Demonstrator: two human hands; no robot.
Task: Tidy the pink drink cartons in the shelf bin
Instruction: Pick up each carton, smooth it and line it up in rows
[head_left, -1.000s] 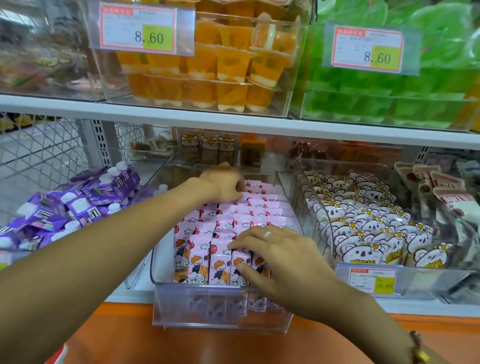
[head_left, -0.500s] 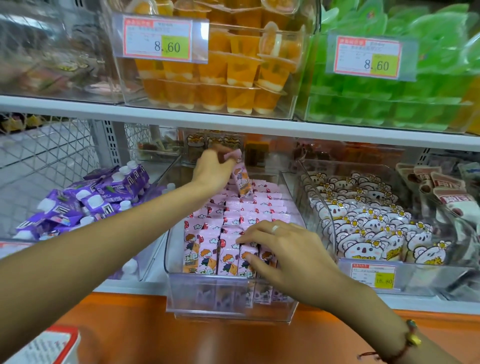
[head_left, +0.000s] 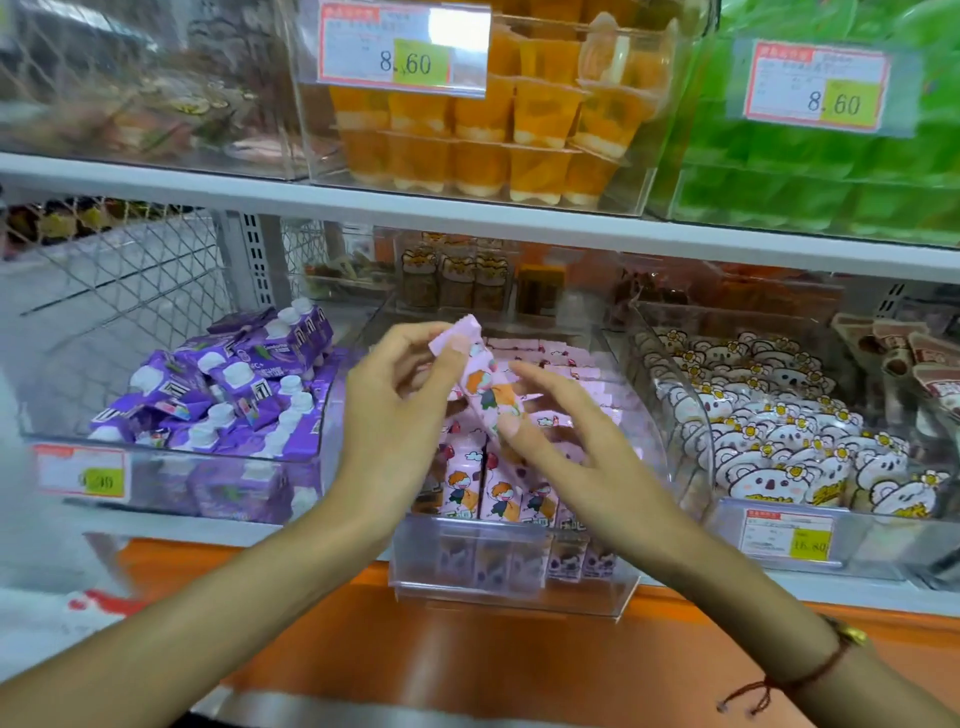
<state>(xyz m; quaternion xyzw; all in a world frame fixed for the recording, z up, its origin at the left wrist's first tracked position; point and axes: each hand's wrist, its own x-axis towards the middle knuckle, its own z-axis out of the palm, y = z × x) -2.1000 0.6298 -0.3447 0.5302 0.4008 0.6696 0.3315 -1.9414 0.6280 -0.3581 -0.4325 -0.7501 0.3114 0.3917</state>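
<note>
The left hand (head_left: 395, 410) pinches one pink carton (head_left: 485, 387) in its grip (tilted, above the clear bin (head_left: 511, 577)); just right, the right hand (head_left: 582, 447), fingers straight, touches its lower end

The left hand (head_left: 395, 410) hides the left columns of pink cartons in the clear bin (head_left: 514, 582); the right hand (head_left: 576, 447) covers the middle rows; the lifted carton (head_left: 485, 387) is smeared with motion, its print unreadable; small text on the price tags (head_left: 402, 49) is too blurred to read, and the tag on the purple pouch bin (head_left: 83, 475) is washed out; the green cups (head_left: 810, 171) run off the right edge; goods behind the bins are dim and indistinct.
</note>
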